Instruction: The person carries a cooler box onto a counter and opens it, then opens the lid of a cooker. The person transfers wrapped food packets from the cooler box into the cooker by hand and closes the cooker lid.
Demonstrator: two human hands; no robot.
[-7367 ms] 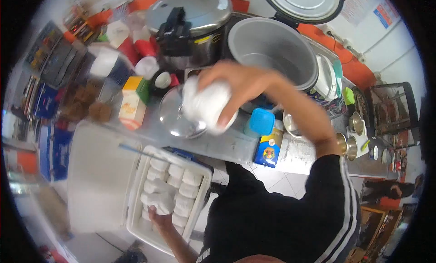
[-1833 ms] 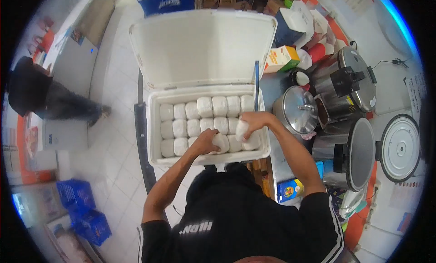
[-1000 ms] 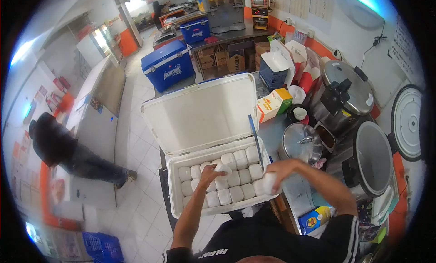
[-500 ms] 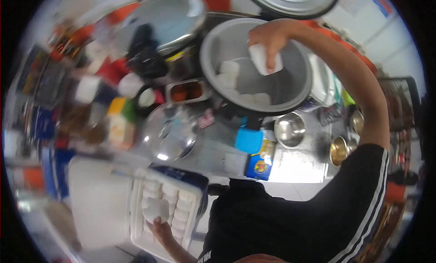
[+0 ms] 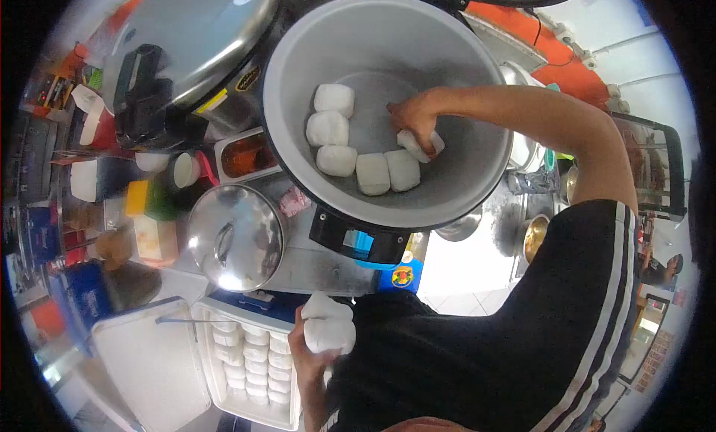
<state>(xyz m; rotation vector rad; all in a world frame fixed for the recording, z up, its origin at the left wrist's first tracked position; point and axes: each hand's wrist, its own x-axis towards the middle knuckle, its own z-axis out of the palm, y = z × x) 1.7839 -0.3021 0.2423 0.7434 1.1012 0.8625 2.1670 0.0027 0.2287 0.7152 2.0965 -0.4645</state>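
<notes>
My right hand (image 5: 418,120) reaches down inside a large grey round pot (image 5: 477,81), fingers closed on a white wrapped packet (image 5: 431,143). That packet is tilted at the right end of a curved row of similar white packets (image 5: 334,127) on the pot's bottom. My left hand (image 5: 307,356), low near my body, is closed around two white wrapped packets (image 5: 328,333) pressed together. Left of that hand stands an open white cooler box (image 5: 292,402), holding several stacked rows of white packets (image 5: 256,354).
A second large lidded cooker (image 5: 198,29) stands at the upper left. Beside the pot are a metal tray of reddish contents (image 5: 250,156) and a round metal lid (image 5: 246,245). A blue box (image 5: 401,277) and metal bowls (image 5: 533,236) sit on the counter's near and right side.
My right hand has gone from the pot's upper part down to the end of the row with its packet. My left hand has moved from over the cooler toward my body. The view has shifted closer.
</notes>
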